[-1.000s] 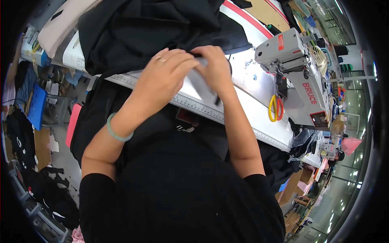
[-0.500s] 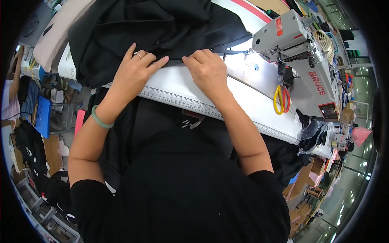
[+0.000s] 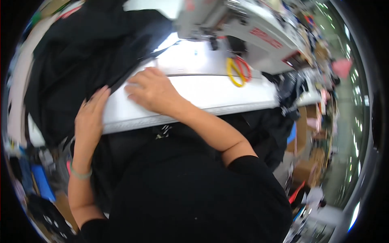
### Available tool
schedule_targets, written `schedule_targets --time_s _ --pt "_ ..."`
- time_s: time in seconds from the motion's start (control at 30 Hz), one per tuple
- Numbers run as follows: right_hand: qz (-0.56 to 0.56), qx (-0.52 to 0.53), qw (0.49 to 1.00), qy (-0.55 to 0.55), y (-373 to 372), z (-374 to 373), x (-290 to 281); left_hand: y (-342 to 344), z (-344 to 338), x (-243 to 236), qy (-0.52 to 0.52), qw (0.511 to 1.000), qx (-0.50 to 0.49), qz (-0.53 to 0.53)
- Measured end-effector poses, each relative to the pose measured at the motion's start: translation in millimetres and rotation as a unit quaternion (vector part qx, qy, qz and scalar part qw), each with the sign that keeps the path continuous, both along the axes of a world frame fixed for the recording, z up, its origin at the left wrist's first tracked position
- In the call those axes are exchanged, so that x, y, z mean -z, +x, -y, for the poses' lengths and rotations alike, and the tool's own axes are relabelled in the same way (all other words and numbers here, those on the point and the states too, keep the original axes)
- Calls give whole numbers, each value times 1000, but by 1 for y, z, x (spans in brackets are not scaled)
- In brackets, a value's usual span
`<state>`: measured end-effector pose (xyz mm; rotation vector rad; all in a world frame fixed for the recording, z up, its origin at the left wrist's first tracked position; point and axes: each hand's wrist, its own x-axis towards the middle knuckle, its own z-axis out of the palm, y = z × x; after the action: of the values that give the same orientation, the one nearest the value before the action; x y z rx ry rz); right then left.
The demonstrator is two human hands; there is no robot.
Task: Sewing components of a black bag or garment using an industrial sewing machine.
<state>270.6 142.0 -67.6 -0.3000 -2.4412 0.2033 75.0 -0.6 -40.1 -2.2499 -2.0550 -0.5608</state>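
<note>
Black cloth [image 3: 81, 56] lies spread over the left part of the white sewing table [image 3: 219, 91], its edge running slantwise toward the sewing machine [image 3: 251, 32]. My left hand [image 3: 91, 115] rests on the cloth's near edge with its fingers stretched out. To its right, my right hand [image 3: 152, 91] is over the white tabletop, somewhat blurred, fingers loosely bent and apart. I see nothing held in it, and a gap separates it from the cloth. The cloth's far tip reaches close to the lit needle area.
Scissors with yellow and red handles [image 3: 239, 72] are by the machine's base. A measuring tape strip [image 3: 162, 120] follows the table's front edge. Clear plastic with dark material [image 3: 289, 87] sits at the right end. A blue panel [image 3: 42, 182] stands at lower left.
My view has turned, so the machine and table appear shifted left. Both hands have come apart from the cloth edge they pinched together; the right one is now off the cloth.
</note>
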Motion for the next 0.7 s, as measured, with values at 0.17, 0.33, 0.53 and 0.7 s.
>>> schedule_targets --time_s 0.17,0.33,0.53,0.7 --pt "-139 233 954 128 113 -36 -27 -2 -6 1 25 1000 -5 -8" --pt "-180 646 738 -76 275 -75 -31 -5 -18 6 32 997 -68 -16" --pt "56 765 634 -100 338 -99 -8 -2 -14 12 69 995 -69 -3" --pt "76 720 666 -177 372 -118 3 1 -14 16 154 986 -43 57"
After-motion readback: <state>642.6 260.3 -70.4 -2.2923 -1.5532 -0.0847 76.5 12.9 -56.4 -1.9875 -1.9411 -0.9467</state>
